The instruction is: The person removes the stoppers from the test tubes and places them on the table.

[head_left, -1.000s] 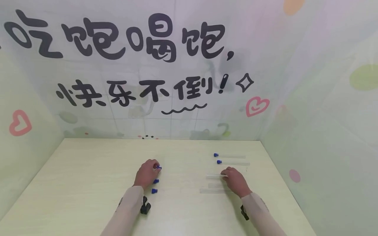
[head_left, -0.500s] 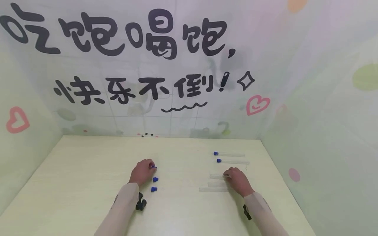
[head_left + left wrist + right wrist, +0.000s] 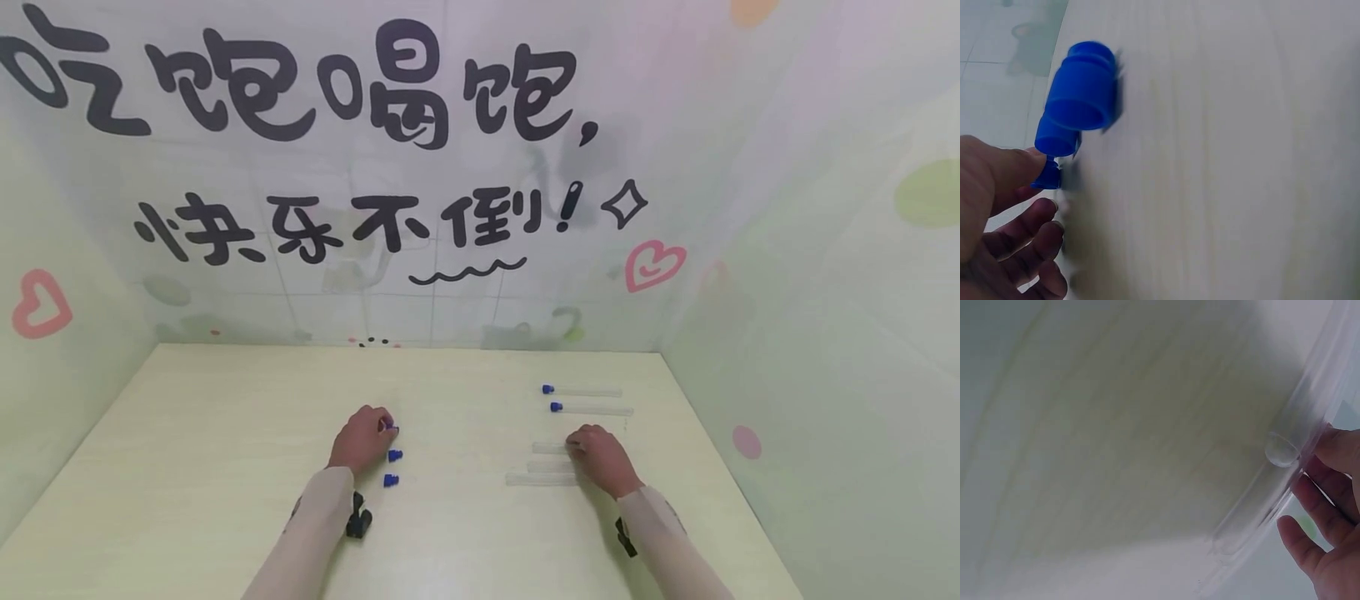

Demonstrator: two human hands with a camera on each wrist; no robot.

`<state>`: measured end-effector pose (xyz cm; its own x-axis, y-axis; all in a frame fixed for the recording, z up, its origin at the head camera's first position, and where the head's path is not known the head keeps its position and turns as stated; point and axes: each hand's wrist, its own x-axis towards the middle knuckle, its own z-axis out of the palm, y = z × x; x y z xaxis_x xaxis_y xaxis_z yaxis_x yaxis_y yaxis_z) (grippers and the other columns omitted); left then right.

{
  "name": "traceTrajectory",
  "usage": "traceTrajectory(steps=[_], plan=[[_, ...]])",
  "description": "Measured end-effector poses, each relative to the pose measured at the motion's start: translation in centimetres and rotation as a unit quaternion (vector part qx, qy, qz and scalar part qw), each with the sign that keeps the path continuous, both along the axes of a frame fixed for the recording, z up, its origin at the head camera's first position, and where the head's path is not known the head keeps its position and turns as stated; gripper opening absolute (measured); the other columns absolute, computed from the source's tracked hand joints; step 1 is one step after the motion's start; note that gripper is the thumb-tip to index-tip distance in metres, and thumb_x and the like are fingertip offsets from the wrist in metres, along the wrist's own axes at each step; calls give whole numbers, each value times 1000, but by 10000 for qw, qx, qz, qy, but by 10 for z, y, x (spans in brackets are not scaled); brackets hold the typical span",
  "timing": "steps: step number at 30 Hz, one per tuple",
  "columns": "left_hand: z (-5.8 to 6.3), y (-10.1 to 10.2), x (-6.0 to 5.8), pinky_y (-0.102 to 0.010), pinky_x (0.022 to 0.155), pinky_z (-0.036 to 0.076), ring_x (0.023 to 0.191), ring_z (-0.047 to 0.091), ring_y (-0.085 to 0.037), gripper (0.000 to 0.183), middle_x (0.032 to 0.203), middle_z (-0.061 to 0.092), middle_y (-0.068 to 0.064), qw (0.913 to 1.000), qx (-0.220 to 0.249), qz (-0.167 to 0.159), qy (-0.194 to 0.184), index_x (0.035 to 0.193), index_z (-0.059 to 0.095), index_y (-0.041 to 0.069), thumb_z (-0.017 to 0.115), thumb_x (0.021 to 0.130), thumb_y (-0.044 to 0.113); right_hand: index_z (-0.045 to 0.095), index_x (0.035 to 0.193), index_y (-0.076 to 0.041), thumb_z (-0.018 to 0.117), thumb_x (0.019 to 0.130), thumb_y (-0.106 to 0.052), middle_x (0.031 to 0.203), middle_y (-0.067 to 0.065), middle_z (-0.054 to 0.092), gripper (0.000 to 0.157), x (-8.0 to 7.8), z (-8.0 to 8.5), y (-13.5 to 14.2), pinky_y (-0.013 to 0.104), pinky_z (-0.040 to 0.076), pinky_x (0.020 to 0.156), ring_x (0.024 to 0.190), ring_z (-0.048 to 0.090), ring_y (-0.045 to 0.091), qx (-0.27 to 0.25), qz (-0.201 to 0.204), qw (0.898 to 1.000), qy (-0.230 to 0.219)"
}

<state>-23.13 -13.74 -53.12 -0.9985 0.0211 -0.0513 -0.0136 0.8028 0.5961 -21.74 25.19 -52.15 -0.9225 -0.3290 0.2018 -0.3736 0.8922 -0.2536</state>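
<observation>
My left hand point(image 3: 363, 440) is at the left of the table, pinching a small blue stopper point(image 3: 1047, 177) between thumb and fingers. Two more blue stoppers lie nearer me in a line, one in the middle point(image 3: 395, 455) and one closest point(image 3: 392, 480). On the right, my right hand point(image 3: 603, 460) holds a clear test tube point(image 3: 549, 447) by thumb and fingertips; my fingers hide its far end. Two other clear tubes lie just in front of it, a middle tube point(image 3: 546, 467) and a nearest tube point(image 3: 536, 480), partly under the hand. In the right wrist view, one rounded tube end point(image 3: 1282, 452) shows beside the fingertips.
Farther back lie two test tubes with blue stoppers in their left ends, a rear one point(image 3: 588, 392) and a front one point(image 3: 597, 410). The pale wooden table point(image 3: 457, 533) meets a printed backdrop point(image 3: 450, 317) behind and at both sides.
My left hand has shifted a little left with the pinched stopper. My right hand has drawn its tube slightly right. Both have stayed nearly still over the last half second.
</observation>
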Motion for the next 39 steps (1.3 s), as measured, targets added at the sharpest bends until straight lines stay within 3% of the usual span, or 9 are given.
traceTrajectory(steps=[8,14,22,30,35,39], plan=[[1,1,5,-40,69,47,79,53,-22,28,96,57,-13,9996,-97,81,239,111,64,2,58,92,21,72,90,-2,74,75,3,86,7,69,16,3,5,0,38,52,79,84,64,24,39,-31,9997,243],[8,1,8,-46,78,48,89,54,-29,26,102,58,-17,9964,-481,196,672,109,65,1,56,92,18,72,91,-1,73,76,4,87,8,69,16,-1,13,0,39,52,78,84,64,25,48,0,9995,309],[20,7,5,-47,78,47,94,54,-32,25,104,58,-18,9924,-592,241,1049,109,65,1,59,90,17,71,93,-3,73,77,2,89,7,70,17,-9,18,0,41,52,78,86,65,25,141,-144,9993,315],[18,24,-1,-53,88,41,112,50,-36,37,120,54,-20,9894,-411,295,1364,122,56,2,60,91,21,69,97,-3,72,78,1,95,9,67,20,-13,19,-2,40,52,77,89,64,27,62,-261,9991,320],[13,42,2,-51,86,43,109,54,-35,42,118,57,-18,9859,-264,48,1652,126,52,0,63,89,20,66,103,-2,71,80,1,103,11,64,24,-12,11,0,38,53,80,95,63,27,72,-381,9989,250],[17,58,3,-49,87,44,108,55,-32,49,117,58,-16,9838,-47,-107,1789,131,44,0,63,89,19,65,103,-1,72,79,2,103,12,63,26,-13,9,1,41,53,76,93,62,28,126,-405,9976,544]])
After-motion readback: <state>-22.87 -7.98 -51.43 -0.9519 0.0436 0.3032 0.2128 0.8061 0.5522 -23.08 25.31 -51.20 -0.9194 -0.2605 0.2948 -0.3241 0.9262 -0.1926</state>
